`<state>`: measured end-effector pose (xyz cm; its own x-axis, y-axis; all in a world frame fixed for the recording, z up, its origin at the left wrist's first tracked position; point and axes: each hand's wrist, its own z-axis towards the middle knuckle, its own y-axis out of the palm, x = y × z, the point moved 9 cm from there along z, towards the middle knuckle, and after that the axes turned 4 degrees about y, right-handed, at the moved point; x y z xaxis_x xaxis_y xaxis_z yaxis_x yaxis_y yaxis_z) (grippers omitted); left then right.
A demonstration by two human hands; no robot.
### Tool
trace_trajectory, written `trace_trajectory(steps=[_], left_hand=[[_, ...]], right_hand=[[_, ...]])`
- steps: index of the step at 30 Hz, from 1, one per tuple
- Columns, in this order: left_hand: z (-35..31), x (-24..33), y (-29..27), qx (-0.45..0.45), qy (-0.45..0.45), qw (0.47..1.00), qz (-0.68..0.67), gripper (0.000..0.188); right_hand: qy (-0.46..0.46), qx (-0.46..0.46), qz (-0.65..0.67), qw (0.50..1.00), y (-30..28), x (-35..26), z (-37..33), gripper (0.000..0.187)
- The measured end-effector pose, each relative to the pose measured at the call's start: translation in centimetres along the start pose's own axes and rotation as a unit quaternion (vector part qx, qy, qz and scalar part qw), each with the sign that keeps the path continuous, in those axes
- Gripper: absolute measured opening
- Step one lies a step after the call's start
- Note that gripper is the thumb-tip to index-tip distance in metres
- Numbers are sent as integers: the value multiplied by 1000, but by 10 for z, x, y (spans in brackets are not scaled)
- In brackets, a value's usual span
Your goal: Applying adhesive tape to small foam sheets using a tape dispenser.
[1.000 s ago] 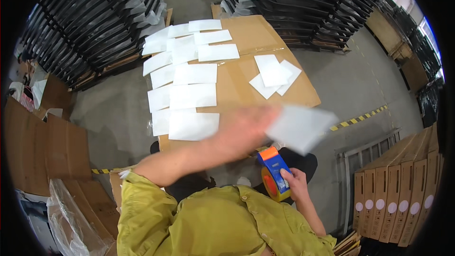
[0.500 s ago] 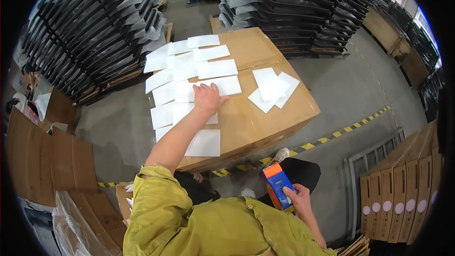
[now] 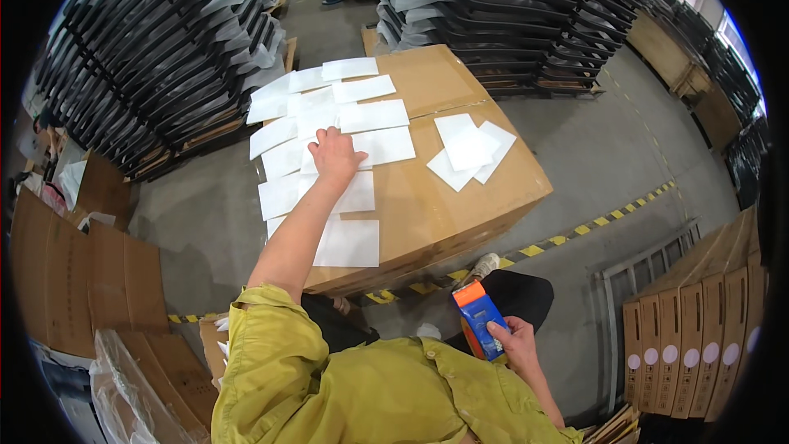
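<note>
My left hand (image 3: pixel 335 154) reaches out over a large brown carton (image 3: pixel 444 222). Its fingers are spread and press lightly on the white sheets (image 3: pixel 374 116), which lie in overlapping rows over the carton's left part. Beside the hand a white sheet (image 3: pixel 386 146) sticks out to the right. Three more white sheets (image 3: pixel 468 141) form a loose fan on the carton's right side. Low at my right side, my right hand (image 3: pixel 518 341) grips a blue-and-orange boxy hand-held tool (image 3: pixel 479 321), its thumb on the blue face and its orange end pointing away from me.
Tall stacks of black frames (image 3: pixel 509 16) with pale wrapping stand behind the carton. Yellow-and-black floor tape (image 3: pixel 567 241) runs along its near side. Upright cartons (image 3: pixel 678 345) and a grey metal rack (image 3: pixel 608 312) are at the right; folded cardboard (image 3: pixel 82 271) stands at the left.
My left hand has slid left across the white sheets, uncovering more of the sheet at its right. The right hand still holds the blue-and-orange tool in nearly the same place.
</note>
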<state>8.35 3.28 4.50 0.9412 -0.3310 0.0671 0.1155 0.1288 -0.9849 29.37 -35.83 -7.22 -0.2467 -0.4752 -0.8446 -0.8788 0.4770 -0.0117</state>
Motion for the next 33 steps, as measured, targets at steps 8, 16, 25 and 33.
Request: trace_trajectory(steps=[8,16,25,33], left_hand=[[-17,168,1,174,286,919,-209,39],[7,195,40,-63,255,943,-204,36],[-107,170,-87,198,330,922,-28,41],[-149,154,-9,10,302,952,-54,32]], right_hand=[[1,5,0,1000,2,-4,-6,29],[-16,49,26,998,-12,-5,-24,25],[-65,52,-29,996,-29,-20,-25,33],[-160,-28,97,982,-18,-49,-30,38]])
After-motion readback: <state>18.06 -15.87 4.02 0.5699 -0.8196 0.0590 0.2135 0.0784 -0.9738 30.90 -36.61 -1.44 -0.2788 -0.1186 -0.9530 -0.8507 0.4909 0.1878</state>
